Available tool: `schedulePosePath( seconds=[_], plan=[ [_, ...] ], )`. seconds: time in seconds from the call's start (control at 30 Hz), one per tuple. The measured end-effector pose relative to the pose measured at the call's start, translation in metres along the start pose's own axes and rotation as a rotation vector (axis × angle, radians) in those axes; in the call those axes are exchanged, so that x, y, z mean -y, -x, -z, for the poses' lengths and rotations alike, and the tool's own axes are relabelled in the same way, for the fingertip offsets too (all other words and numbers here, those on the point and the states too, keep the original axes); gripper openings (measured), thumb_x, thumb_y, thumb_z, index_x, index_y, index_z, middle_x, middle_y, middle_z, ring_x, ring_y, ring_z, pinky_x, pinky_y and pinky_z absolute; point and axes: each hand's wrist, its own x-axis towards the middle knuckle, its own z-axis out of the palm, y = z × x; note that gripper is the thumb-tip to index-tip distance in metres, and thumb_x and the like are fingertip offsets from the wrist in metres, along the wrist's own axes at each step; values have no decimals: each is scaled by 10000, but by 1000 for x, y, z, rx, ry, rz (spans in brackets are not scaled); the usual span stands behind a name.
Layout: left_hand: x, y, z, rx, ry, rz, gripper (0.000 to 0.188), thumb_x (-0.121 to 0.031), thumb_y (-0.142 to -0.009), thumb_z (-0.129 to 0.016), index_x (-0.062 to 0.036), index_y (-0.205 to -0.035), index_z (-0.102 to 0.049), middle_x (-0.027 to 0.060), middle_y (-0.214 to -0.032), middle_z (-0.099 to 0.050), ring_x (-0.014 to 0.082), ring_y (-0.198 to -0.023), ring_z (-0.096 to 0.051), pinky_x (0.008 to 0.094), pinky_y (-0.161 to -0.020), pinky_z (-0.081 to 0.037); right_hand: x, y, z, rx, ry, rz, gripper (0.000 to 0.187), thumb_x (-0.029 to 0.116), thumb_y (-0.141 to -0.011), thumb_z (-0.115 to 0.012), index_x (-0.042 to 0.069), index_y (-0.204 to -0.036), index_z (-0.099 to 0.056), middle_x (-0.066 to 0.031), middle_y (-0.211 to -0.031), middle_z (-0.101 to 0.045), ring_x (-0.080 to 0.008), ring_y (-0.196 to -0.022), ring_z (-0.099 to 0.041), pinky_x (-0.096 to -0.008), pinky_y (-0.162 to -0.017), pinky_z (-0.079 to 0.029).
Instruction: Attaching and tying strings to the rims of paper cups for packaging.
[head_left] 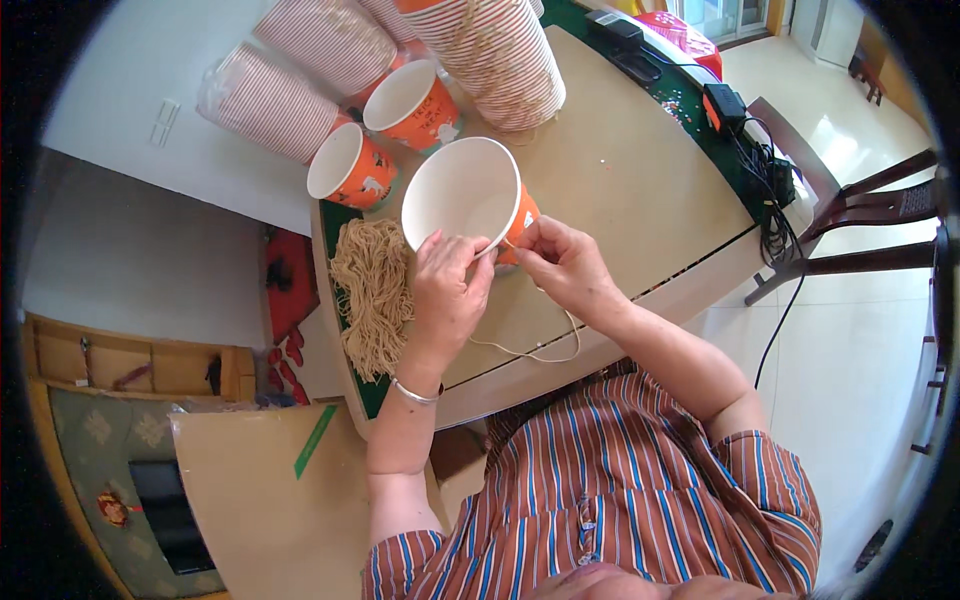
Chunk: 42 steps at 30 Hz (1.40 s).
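Observation:
A large paper bucket (462,192), white inside and orange outside, stands tilted toward me at the table's near side. My left hand (450,272) grips its near rim, thumb and fingers closed on the wall. At the bucket's right side, my right hand (562,258) pinches a thin beige string (535,357) against the orange wall near the rim. The string's loose end curls down onto the tabletop below my hands. Left of the bucket lies a bundle of beige strings (370,290), beside my left forearm.
Two orange paper buckets, one nearer (345,172) and one farther (408,100), stand behind the bundle. Tall nested bucket stacks (500,70) rise at the back. Black adapters and cables (765,190) lie along the right edge. A wooden chair (880,215) stands right of the table (640,190).

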Motion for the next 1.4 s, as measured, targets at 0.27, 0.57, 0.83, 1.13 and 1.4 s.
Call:
schedulePosePath(
  seconds=[0.27, 0.57, 0.83, 1.13, 1.4],
  plan=[
    [-1, 0, 1, 24, -4, 11, 78, -95, -876, -686, -59, -940, -660, 82, -840, -683, 262, -806, -671, 465, -1030, -434, 1, -1, 0, -10, -4, -14, 73, 40, -940, -632, 34, -902, -570, 66, -762, -547, 5, -665, -483, -186, -551, -381],
    [-8, 4, 1, 69, 13, -19, 120, -88, -871, -682, -66, -985, -651, 74, -871, -662, 260, -840, -653, 479, -1027, -424, 8, 1, -1, -10, -114, -11, 46, 56, -947, -614, 16, -938, -593, 19, -774, -619, -24, -646, -532, -188, -560, -420],
    [-13, 12, -3, 53, -87, -169, 210, -63, -834, -666, -78, -1043, -666, 63, -925, -656, 224, -917, -644, 487, -1043, -417, 42, 9, 11, 47, -187, -376, 195, 205, -987, -612, 15, -946, -617, -21, -710, -630, -74, -578, -556, -212, -501, -425],
    [-22, 28, -17, 102, -386, -372, 306, -103, -810, -635, -34, -1106, -663, 72, -946, -644, 196, -984, -631, 489, -1054, -422, 22, 19, 15, -53, -184, -434, 221, 210, -989, -594, 23, -873, -614, -17, -662, -614, -74, -538, -549, -218, -473, -424],
    [-26, 9, -5, 265, -5, 11, 224, -76, -880, -613, -20, -1094, -652, 139, -977, -682, 300, -947, -662, 400, -820, -539, 7, 18, 7, -81, -104, -401, 201, 193, -986, -598, 40, -857, -606, -12, -641, -614, -68, -531, -561, -215, -465, -428]
  ],
)
